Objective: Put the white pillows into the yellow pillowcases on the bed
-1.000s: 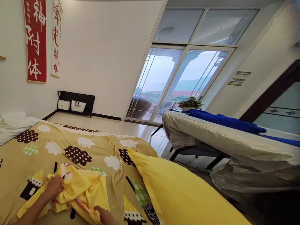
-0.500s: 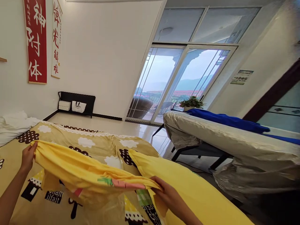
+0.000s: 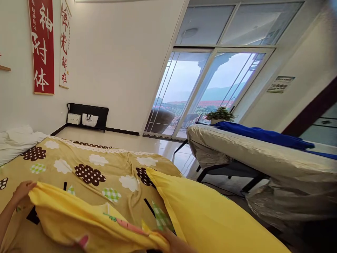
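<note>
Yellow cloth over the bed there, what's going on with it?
A person is holding the yellow cloth spread between two hands: the left hand grips one end, the right hand the other. Its carrot print shows between them. It hangs in loose folds above a tan patterned bedspread, with a large yellow cushion lying to the right.

The cloth point(image 3: 79, 218) is yellow, carrot-printed — the sheet point(image 3: 112, 172) tan, cloud-patterned.

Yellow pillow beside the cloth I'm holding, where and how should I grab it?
Pinch the pillow by its far left corner, probably from the left, over the bedspread: that corner tapers to a thin-looking edge, while the middle looks plump.
</note>
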`<action>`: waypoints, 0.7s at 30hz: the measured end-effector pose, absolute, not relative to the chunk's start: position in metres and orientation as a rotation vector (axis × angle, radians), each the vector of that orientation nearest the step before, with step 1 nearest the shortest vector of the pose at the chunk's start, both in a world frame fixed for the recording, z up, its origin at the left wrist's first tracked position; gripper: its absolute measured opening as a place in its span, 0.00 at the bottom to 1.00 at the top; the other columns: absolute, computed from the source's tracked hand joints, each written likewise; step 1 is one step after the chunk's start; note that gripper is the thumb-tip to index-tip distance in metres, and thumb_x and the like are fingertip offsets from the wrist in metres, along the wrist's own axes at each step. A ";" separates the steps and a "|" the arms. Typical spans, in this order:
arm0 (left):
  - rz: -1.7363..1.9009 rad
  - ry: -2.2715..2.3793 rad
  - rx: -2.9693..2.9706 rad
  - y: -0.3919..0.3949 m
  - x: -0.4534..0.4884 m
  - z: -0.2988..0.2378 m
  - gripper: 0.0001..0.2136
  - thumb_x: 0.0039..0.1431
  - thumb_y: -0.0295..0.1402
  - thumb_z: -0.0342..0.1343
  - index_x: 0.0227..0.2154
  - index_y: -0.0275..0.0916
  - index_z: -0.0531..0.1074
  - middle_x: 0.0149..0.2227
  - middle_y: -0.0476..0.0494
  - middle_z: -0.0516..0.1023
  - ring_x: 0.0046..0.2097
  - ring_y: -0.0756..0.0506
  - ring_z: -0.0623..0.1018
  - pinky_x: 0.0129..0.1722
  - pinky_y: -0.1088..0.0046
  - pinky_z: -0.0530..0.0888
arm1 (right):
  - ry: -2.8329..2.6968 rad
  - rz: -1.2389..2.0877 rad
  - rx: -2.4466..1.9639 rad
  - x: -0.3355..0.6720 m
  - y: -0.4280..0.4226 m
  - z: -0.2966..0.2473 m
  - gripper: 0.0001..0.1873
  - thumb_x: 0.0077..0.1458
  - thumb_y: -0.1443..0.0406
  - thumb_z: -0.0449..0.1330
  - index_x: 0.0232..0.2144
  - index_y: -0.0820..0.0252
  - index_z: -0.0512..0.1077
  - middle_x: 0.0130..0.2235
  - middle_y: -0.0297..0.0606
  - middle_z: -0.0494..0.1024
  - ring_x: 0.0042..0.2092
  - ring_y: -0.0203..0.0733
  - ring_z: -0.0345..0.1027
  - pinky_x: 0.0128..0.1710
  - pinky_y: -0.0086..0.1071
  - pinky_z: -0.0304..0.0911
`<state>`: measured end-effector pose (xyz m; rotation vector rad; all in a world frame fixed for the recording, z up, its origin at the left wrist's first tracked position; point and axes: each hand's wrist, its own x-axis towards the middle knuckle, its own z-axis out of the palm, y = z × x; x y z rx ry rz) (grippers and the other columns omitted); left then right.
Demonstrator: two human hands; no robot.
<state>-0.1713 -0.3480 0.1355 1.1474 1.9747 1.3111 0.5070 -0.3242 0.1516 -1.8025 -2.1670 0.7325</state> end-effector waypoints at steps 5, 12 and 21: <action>1.112 2.198 1.518 -0.348 -0.124 0.102 0.15 0.47 0.40 0.51 0.34 0.38 0.77 0.44 0.34 0.79 0.51 0.34 0.74 0.52 0.54 0.68 | -2.161 0.686 -1.773 0.462 -0.310 0.112 0.25 0.45 0.52 0.58 0.45 0.55 0.76 0.55 0.47 0.72 0.58 0.54 0.62 0.60 0.48 0.54; 0.334 1.596 2.182 -0.368 -0.007 0.088 0.22 0.50 0.38 0.56 0.49 0.44 0.72 0.53 0.41 0.74 0.55 0.38 0.70 0.58 0.58 0.63 | -2.417 0.766 -1.465 0.324 -0.312 0.092 0.19 0.46 0.65 0.57 0.43 0.56 0.75 0.48 0.41 0.76 0.53 0.48 0.65 0.57 0.40 0.54; 0.065 1.484 2.246 -0.404 -0.007 0.071 0.02 0.51 0.33 0.52 0.29 0.45 0.68 0.39 0.44 0.75 0.41 0.42 0.73 0.41 0.67 0.67 | -2.244 1.042 -1.562 0.343 -0.299 0.099 0.14 0.33 0.63 0.67 0.26 0.60 0.69 0.25 0.27 0.65 0.30 0.32 0.56 0.30 0.25 0.50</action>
